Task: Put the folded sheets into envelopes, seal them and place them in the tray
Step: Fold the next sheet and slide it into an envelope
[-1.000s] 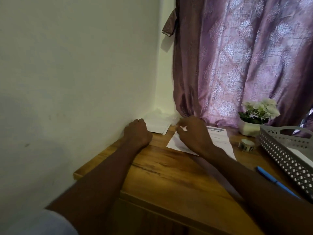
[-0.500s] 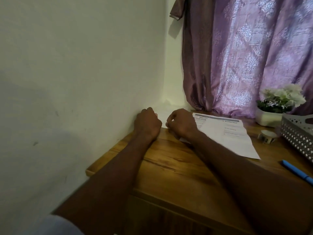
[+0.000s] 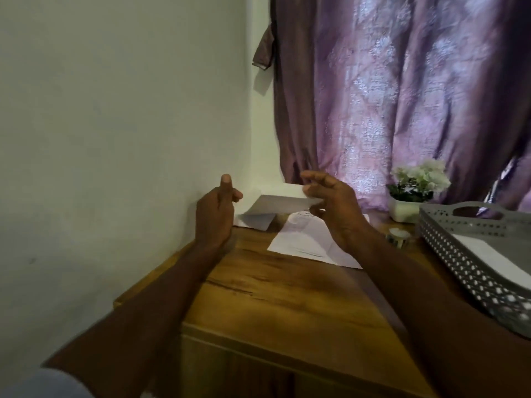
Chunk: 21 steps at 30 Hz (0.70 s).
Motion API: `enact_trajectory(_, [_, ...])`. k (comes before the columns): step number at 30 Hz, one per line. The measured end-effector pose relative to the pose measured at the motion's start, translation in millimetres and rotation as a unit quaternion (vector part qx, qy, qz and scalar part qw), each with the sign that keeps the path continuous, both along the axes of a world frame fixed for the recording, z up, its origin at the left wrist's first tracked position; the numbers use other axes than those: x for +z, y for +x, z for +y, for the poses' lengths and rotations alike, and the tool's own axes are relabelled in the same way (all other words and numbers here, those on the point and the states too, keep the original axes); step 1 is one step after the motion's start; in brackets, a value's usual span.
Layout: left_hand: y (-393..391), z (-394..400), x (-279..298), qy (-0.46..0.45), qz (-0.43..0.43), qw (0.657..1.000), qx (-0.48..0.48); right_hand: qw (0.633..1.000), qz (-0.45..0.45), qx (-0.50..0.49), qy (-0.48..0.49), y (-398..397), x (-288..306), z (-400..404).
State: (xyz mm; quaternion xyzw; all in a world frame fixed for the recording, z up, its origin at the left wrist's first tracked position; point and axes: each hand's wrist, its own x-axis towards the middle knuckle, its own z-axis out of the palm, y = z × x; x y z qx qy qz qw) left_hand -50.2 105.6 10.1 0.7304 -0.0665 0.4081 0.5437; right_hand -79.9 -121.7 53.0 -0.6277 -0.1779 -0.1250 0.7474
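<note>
Wooden desk (image 3: 287, 297) against a pale wall: right hand (image 3: 336, 208) pinches a white paper envelope (image 3: 275, 203) aloft; left hand (image 3: 217, 211) hovers loosely open at nine o'clock of it, holding nothing. Grip both ends squarely before filling it with the printed white sheet (image 3: 307, 239) below.

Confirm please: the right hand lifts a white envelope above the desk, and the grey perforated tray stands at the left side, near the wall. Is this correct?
Not quite. The grey perforated tray stands at the right side, away from the wall, as the head view shows. The rest holds: the right hand lifts a white envelope above the desk.
</note>
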Motion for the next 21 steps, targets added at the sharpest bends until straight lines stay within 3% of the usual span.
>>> enact_trajectory(3, [-14.3,-6.6,7.6,0.026,-0.019,0.999,-0.028,0.984,0.055,0.115,0.128,-1.4,3.6,-34.2])
enact_trajectory(9, [-49.7,-9.5,34.5,0.054,-0.018,0.993,-0.105,0.922,0.044,0.312,0.225,5.1,2.6,-76.5])
enact_trajectory(13, [-47.6,-44.9,70.4,0.144,0.103,0.968,-0.175,0.861,0.042,0.428,0.272,16.0,-7.6,-81.5])
enact_trajectory(18, [-16.1,-93.6,71.0,0.192,0.316,0.857,-0.359,0.886,0.039,0.379,0.264,21.0,-12.3,-66.7])
enact_trajectory(21, [-3.7,-105.7,56.1,0.147,0.356,0.827,-0.410,0.915,0.019,0.308,0.260,32.1,-16.8,-57.7])
